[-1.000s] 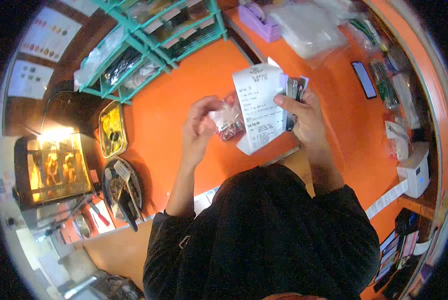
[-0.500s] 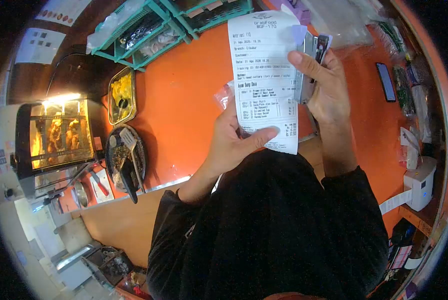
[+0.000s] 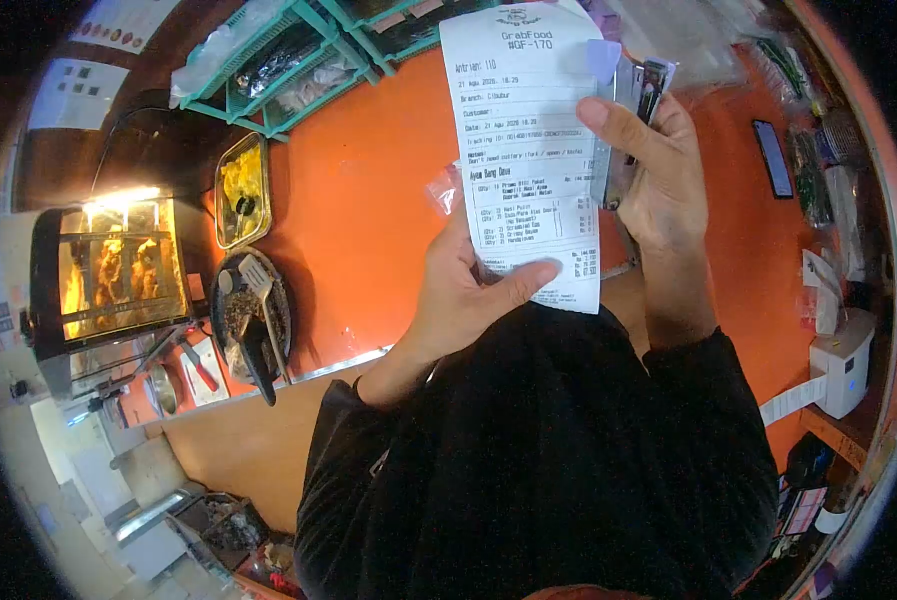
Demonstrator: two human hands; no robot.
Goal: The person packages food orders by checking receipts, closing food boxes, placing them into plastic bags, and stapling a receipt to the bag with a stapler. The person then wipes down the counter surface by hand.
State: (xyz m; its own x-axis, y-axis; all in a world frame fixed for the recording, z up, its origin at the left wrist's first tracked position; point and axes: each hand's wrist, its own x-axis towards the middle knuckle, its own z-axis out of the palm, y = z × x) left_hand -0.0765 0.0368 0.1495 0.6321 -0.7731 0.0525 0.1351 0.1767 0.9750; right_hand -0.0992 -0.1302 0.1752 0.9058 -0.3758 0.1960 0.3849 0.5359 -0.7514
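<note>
A long printed receipt (image 3: 528, 160) is held upright over the orange counter. My left hand (image 3: 473, 285) pinches its lower end, thumb on the front, and a small clear plastic packet (image 3: 445, 188) shows behind the paper's left edge, mostly hidden. At the receipt's right edge my right hand (image 3: 653, 165) is closed around a metal stapler-like tool (image 3: 623, 125), its thumb toward the paper. A pale purple slip (image 3: 602, 60) sticks up beside the tool.
Teal baskets (image 3: 268, 75) stand at the back left. A glowing glass warmer (image 3: 118, 265), a tray of yellow food (image 3: 243, 190) and a black stone plate with utensils (image 3: 253, 320) are at left. At right lie a phone (image 3: 771, 160) and a white printer (image 3: 845, 365).
The receipt has come up closer to the camera. My left hand, earlier on the plastic packet beside the receipt, has moved to the receipt's lower end. My right hand has risen with the tool.
</note>
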